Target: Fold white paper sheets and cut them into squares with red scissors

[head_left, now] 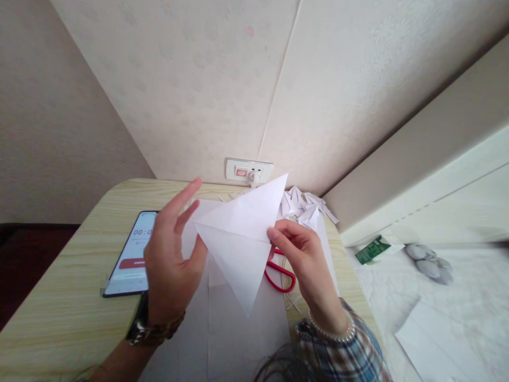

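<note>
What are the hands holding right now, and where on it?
A folded white paper: right hand pinches its right edge at the crease; left hand touches its left corner, grip unclear.

Pale textured wall [199, 79], socket [248, 170], light wooden table [59, 313].

I log a home bedroom: wallpaper [199, 79], socket [248, 171], small wooden table [59, 297] set against a bed [457, 302].

Your white folded paper triangle [239, 241] is held up in the air, one sharp corner pointing down, another up-right.
</note>
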Tool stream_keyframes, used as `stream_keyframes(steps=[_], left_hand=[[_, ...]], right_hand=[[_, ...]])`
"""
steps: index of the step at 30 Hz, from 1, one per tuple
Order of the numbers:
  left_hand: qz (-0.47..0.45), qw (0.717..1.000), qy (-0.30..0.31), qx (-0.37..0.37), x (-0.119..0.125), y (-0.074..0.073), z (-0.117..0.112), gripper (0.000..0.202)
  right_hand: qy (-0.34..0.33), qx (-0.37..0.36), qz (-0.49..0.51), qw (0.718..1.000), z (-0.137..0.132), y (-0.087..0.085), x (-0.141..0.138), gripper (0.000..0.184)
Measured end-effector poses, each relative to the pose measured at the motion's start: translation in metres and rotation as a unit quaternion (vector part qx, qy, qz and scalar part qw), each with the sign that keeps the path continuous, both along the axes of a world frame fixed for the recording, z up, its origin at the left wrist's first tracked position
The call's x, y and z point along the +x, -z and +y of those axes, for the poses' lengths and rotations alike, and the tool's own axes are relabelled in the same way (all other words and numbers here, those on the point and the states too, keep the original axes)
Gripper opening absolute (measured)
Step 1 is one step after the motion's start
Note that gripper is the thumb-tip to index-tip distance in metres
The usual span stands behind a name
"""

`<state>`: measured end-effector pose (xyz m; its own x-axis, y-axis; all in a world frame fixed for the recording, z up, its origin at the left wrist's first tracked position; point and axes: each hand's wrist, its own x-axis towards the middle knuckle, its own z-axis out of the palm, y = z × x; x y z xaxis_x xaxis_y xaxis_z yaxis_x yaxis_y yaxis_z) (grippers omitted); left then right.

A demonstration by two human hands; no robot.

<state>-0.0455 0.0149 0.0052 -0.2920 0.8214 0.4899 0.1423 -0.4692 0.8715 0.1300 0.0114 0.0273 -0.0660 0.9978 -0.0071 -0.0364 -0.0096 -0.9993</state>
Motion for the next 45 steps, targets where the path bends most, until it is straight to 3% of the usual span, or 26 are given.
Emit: stream_keyframes(steps=[3,5,11,17,25,31,33,35,38,40,45], left_hand=[[-0.145,0.985,0.056,-0.071,0.000,-0.004,0.002,0.025],[-0.188,0.973,0.078,-0.111,0.001,-0.005,0.002,0.030],[-0.128,0.974,0.062,-0.177,0.004,-0.007,0.001,0.017],[-0.123,0.979,0.026,-0.159,0.003,-0.008,0.001,0.013],[-0.135,0.978,0.017,-0.160,0.005,-0.010,0.000,0.011],[-0.141,0.978,0.024,-0.151,0.005,-0.008,0.000,0.013],[-0.151,0.975,0.048,-0.153,0.002,-0.007,0.000,0.013],[-0.163,0.963,0.115,-0.181,-0.002,-0.005,0.002,0.013],[-0.153,0.915,0.259,-0.268,-0.007,-0.002,0.006,0.012],[-0.137,0.884,0.320,-0.312,-0.008,-0.002,0.007,0.016],[-0.123,0.867,0.329,-0.354,0.002,-0.009,0.000,0.022]], right_hand=[[-0.001,0.014,-0.028,1.000,-0.002,0.000,0.001,0.019],[0.002,0.019,-0.050,0.999,-0.003,-0.001,0.002,0.019],[-0.005,0.040,-0.103,0.994,-0.007,-0.003,0.003,0.022],[-0.022,0.050,-0.125,0.991,-0.009,-0.005,0.006,0.037],[-0.035,0.019,-0.105,0.994,-0.012,-0.004,0.007,0.019],[-0.007,0.031,-0.124,0.992,-0.013,-0.007,0.003,0.019],[0.004,0.044,-0.149,0.988,-0.013,-0.008,0.004,0.017],[0.008,0.067,-0.199,0.978,-0.011,-0.011,0.008,0.019],[-0.024,0.105,-0.304,0.947,-0.008,-0.016,0.020,0.021],[-0.062,0.140,-0.359,0.921,-0.005,-0.021,0.027,0.019],[-0.132,0.185,-0.427,0.875,-0.004,-0.029,0.027,0.018]])
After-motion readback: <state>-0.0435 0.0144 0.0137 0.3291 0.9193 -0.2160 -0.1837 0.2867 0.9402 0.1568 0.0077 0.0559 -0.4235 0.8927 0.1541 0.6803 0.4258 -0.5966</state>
